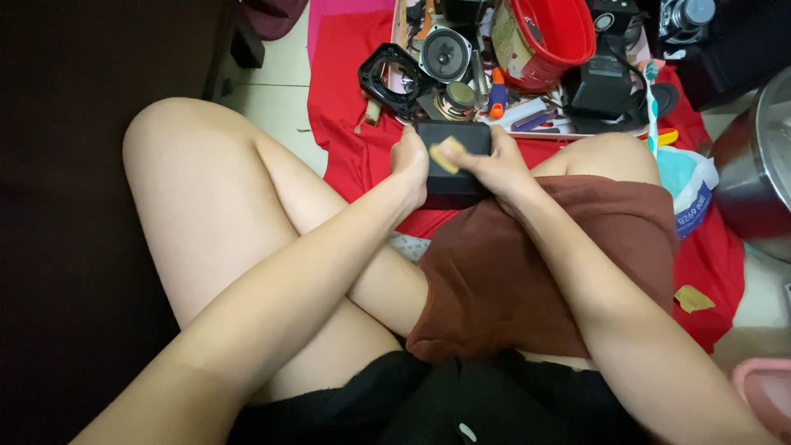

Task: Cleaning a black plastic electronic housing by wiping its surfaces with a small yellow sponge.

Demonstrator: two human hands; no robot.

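A person sits cross-legged on the floor, and both hands meet on a small black box [452, 161] resting at the knee, over the near edge of a red cloth [350, 124]. The left hand [410, 165] grips the box's left side, fingers wrapped round its edge; the fingertips are hidden behind the box, so how far they curl under cannot be told. The right hand [494, 165] lies across the box's right half, thumb and fingers pinched together on a small yellowish pad [447, 154] pressed flat against the top face. What the pad is made of is hard to make out. The lower part of the box is covered by the right hand and a brown cloth [544, 272] draped over the lap.

Beyond the hands, on the red cloth, lies a clutter of parts: a black speaker frame [391, 78], a grey speaker cone [445, 53], a smaller round speaker driver [458, 97], and an orange-handled tool [498, 95] partly buried among other tools. A red bucket [550, 37] is cut off by the top edge, as is a black device [606, 78] beside it. At the right edge a metal pot [758, 165] shows only in part, with a pale blue bag [688, 185] just beside it. 1 yellowish scrap [694, 298] lies on the cloth near the right knee
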